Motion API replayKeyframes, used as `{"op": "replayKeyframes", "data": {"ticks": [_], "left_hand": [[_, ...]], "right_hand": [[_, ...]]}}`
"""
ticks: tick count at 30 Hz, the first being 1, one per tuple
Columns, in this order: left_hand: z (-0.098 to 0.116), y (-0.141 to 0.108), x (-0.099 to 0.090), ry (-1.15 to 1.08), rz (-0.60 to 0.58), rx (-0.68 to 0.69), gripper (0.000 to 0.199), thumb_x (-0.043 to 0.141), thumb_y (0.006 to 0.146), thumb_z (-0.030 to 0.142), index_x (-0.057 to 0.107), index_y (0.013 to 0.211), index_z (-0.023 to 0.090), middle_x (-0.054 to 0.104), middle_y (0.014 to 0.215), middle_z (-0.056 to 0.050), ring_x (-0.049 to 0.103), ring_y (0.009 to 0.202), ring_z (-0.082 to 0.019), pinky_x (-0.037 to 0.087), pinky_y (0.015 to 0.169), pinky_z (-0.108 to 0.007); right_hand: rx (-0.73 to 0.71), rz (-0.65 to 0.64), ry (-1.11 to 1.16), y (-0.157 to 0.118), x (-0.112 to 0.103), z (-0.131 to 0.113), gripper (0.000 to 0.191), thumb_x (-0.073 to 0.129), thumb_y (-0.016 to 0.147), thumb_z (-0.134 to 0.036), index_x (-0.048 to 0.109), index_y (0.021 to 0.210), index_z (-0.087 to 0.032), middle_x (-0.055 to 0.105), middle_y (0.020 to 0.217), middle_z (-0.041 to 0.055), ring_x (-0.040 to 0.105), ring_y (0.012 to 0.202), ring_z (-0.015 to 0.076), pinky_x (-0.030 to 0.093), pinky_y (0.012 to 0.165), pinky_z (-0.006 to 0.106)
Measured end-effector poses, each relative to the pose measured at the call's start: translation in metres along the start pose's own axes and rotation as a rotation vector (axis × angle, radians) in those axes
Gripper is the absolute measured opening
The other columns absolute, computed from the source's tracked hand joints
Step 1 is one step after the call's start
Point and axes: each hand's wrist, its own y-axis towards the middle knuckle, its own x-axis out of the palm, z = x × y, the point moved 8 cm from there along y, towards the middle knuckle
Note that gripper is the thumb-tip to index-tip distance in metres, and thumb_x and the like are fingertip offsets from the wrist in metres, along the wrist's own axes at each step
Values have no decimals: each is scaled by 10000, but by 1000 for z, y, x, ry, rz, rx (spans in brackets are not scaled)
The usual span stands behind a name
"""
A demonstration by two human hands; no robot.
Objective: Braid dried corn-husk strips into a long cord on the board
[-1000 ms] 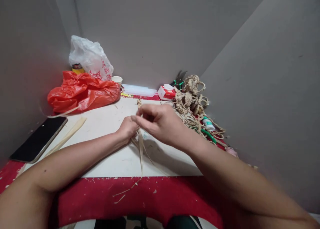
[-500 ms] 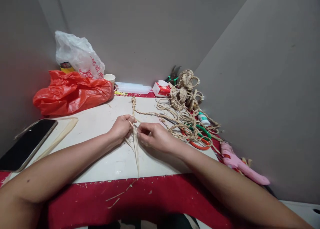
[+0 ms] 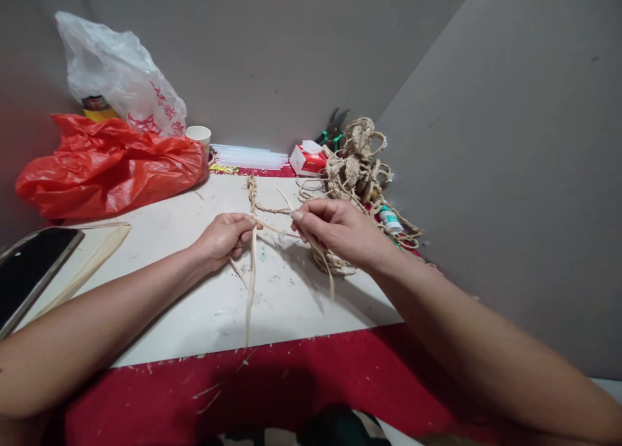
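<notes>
My left hand [image 3: 224,240] pinches the lower end of a short braid [image 3: 251,193] of pale straw-like fibre on the white board. From those fingertips a long flat strand [image 3: 251,284] hangs toward the board's front edge, with a shorter strand beside it. To the right, my right hand [image 3: 335,229] is closed on another pale strand [image 3: 330,274], whose ends stick out above and below the fingers. A strand also stretches between the two hands. Thin cord runs from the braid toward the right, partly behind my right hand.
Braided coils [image 3: 358,167], pliers [image 3: 333,129] and a tissue pack [image 3: 308,159] stand back right. A red bag [image 3: 116,167], clear bag [image 3: 121,70], paper cup [image 3: 199,135] and phone [image 3: 36,268] are left. Clear sticks [image 3: 250,157] lie behind the white board [image 3: 194,316].
My right hand has moved right and up, away from my left hand, drawing a strand out sideways. The view has shifted slightly. My left hand stays at the braid.
</notes>
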Motion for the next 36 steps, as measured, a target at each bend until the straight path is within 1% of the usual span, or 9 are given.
{"op": "replayKeyframes", "data": {"ticks": [2, 5, 10, 12, 16, 23, 29, 33, 36], "left_hand": [[0, 1, 1, 5, -24, 1, 109, 554, 789, 182, 590, 706, 121, 309, 439, 72, 209, 342, -16, 96, 343, -174], [0, 2, 1, 7, -48, 4, 94, 563, 783, 176, 602, 719, 120, 295, 436, 77, 195, 345, -17, 94, 341, -174], [0, 5, 0, 10, -47, -6, 79, 588, 772, 175, 613, 733, 111, 303, 438, 77, 197, 351, -13, 87, 343, -172], [-1, 5, 0, 4, -52, -13, 80, 599, 768, 181, 615, 735, 110, 300, 438, 79, 193, 352, -11, 81, 347, -174], [-2, 7, 1, -10, -85, -21, 86, 599, 769, 194, 602, 727, 119, 299, 436, 80, 186, 353, -13, 75, 349, -180], [-3, 7, 1, 12, -84, -8, 144, 631, 750, 245, 564, 685, 136, 317, 423, 84, 196, 336, -10, 98, 345, -181], [-1, 5, 3, 86, -54, 5, 226, 625, 756, 243, 513, 588, 141, 336, 381, 74, 210, 309, -11, 104, 333, -191], [0, 5, 3, 92, -45, 15, 205, 573, 787, 191, 518, 597, 138, 334, 382, 74, 213, 307, -12, 111, 332, -188], [1, 4, 2, 111, -31, 6, 175, 540, 799, 154, 538, 625, 134, 332, 390, 76, 217, 312, -16, 120, 334, -189]], "right_hand": [[-43, 4, -55, 4, 0, -4, 227, 530, 821, -339, 575, 728, -137, 546, 581, -7, 411, 490, 67, 312, 477, 207], [-74, 76, -125, 10, -9, -10, 142, 514, 802, -215, 570, 915, -150, 586, 624, -4, 455, 517, 87, 344, 510, 220], [-164, 119, -227, 22, -16, -21, 161, 408, 761, -89, 559, 748, -141, 572, 678, 24, 489, 602, 112, 367, 582, 240], [-193, 98, -286, 28, -11, -21, 193, 387, 790, -115, 575, 754, -136, 549, 666, 22, 475, 614, 120, 356, 597, 246], [-199, 29, -413, 39, 10, -11, 281, 406, 867, -293, 604, 749, -131, 479, 599, -2, 413, 582, 114, 303, 580, 243], [69, -207, -272, 50, 41, 34, 355, 498, 802, -472, 578, 715, -137, 361, 552, -50, 285, 506, 75, 214, 489, 222], [-10, -305, -350, 48, 46, 28, 341, 443, 847, -434, 516, 680, -146, 398, 583, -38, 327, 545, 84, 253, 517, 221], [-93, -288, -422, 48, 44, 21, 370, 354, 898, -389, 551, 718, -133, 467, 615, -5, 399, 583, 105, 303, 564, 228], [-167, -132, -400, 49, 29, 13, 350, 332, 909, -335, 589, 798, -124, 506, 641, 11, 439, 606, 118, 329, 599, 237]]}}
